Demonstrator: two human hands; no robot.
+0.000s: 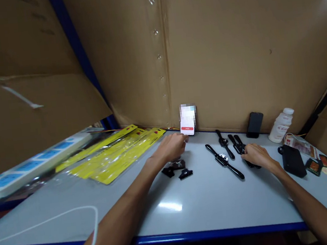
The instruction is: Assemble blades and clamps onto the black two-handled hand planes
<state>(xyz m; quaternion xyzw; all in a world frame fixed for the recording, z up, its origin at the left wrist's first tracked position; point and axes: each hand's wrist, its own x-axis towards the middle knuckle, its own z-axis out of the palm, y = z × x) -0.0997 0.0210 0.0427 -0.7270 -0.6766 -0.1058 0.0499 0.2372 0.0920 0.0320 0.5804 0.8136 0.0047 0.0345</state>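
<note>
Far left: white power strip w/ blue sockets (34, 164) sits raised at the bench edge, and a thin white cable (73, 217) loops across the pale grey tabletop (192, 210). Next to it, a fan of yellow-backed clear plastic sleeves (116, 154) lies flat, apparently empty, though glare makes that hard to confirm.

Centre: left hand (171, 147) reaches fwd, fingertips touching or just short of the small white phone w/ lit screen (188, 121) propped upright against the brown cardboard wall (233, 58). Fingers loosely extended, nothing clasped in them. Just beneath the wrist lie two small black clip-like parts (177, 170), loose on the table; exact shape too blurred to tell.

Right of centre: three black wristwatches laid out w/ straps open. One watch w/ silver face (224, 160) lies diagonally nearest, a second black watch (224, 143) behind it, a third black watch (238, 145) just beside the right hand (257, 156). That hand lies palm down over the strap end of the third, fingers curled on it; whether it's pinched or only pressed, can't tell.

Judgement: work looks mid-way. Watches are out and lined up, none visibly in a sleeve, phone being tapped rather than any watch being packed.

Far right: dark phone (254, 124) leaning on the wall, white plastic bottle (281, 125), black pouch (292, 160), small printed packets (314, 166).
</note>
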